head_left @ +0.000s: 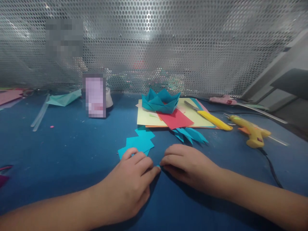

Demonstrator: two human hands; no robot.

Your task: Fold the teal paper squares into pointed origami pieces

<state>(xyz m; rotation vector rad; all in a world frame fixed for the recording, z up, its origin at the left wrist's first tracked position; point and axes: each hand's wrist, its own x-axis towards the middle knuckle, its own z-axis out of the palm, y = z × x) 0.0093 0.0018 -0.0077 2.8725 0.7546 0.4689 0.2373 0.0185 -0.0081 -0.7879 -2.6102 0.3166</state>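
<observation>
Left hand (136, 181) pinches blue paper (158, 166), open table (60, 157) leftward.

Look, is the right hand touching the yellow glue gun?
Apart: the head view plainly shows blue table between the right hand and the yellow glue gun.

Left forearm (67, 203): bare out to the edge of your view, smooth, tapering toward the hand
Left hand (134, 183): yours is bare, with slim fingers (144, 163)
Right forearm (260, 199): bare, smooth, similarly tapered
Right hand (192, 166): your bare, rounded back
</observation>
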